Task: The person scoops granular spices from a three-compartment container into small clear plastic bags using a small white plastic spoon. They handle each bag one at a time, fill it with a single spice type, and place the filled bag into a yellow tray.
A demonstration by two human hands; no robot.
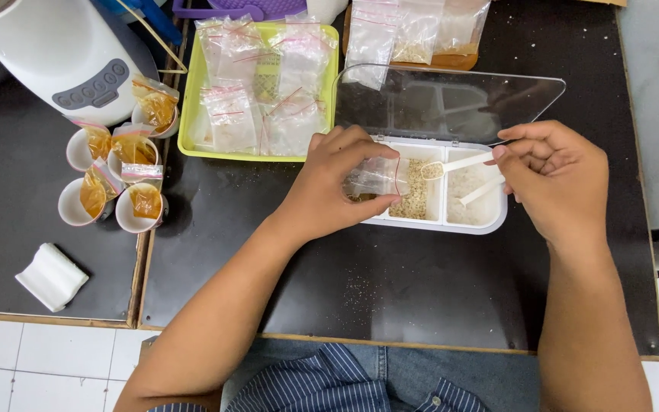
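Both my arms reach forward: my left hand (pixel 337 179) pinches a little clear bag (pixel 375 177), my right hand (pixel 554 172) holds a white spoon (pixel 455 164) of seeds over the box (pixel 490 221).

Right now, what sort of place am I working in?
Probably a small food-packing station, not a home kitchen: a black table, a yellow-green tray of filled zip bags, cups of sauce sachets, and a compartmented seasoning box being spooned from.

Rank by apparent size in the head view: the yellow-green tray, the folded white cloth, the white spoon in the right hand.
1. Yellow-green tray, clearly largest.
2. Folded white cloth.
3. White spoon, thinnest; its handle end is hidden in the right hand, so its length against the cloth is unsure.
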